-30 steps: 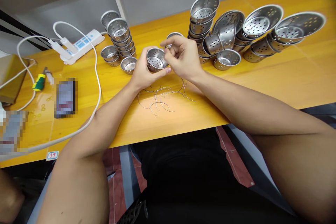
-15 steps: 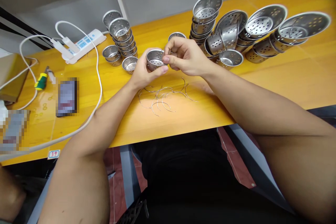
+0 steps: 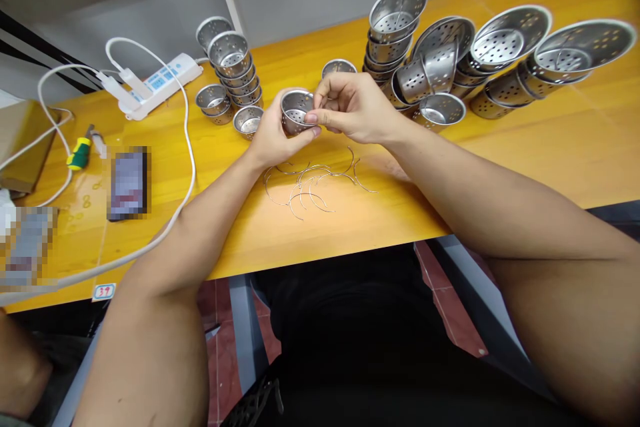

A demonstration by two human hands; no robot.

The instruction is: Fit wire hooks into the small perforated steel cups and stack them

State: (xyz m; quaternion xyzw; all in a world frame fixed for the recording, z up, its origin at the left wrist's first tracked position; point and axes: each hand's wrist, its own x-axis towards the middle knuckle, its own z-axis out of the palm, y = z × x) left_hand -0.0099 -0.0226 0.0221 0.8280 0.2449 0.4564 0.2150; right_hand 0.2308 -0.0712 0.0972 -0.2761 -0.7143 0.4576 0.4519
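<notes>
My left hand (image 3: 275,130) is closed around a small perforated metal cup (image 3: 296,110), its open mouth tilted toward me. Thumb and fingers of my right hand (image 3: 345,103) are pinched together at the cup's right rim; whatever lies between the fingertips is too small or hidden to make out. Below both hands, several thin curved metal wires (image 3: 310,190) lie loosely on the yellow table (image 3: 330,233). Another small perforated cup (image 3: 249,120) stands just left of my left hand, and one more cup (image 3: 339,68) is partly hidden behind my right hand.
Stacked perforated cups (image 3: 229,57) stand at back left, with larger stacks (image 3: 397,13) and tilted cups (image 3: 583,50) at back right. A white power strip (image 3: 163,87) trails a cable past my left forearm. A phone (image 3: 128,183) and a green-yellow screwdriver (image 3: 79,153) lie left.
The cup has tilted slightly in my left hand, and my right fingertips have shifted a little at its rim. The wires and stacks lie as before; the view has shifted slightly.
</notes>
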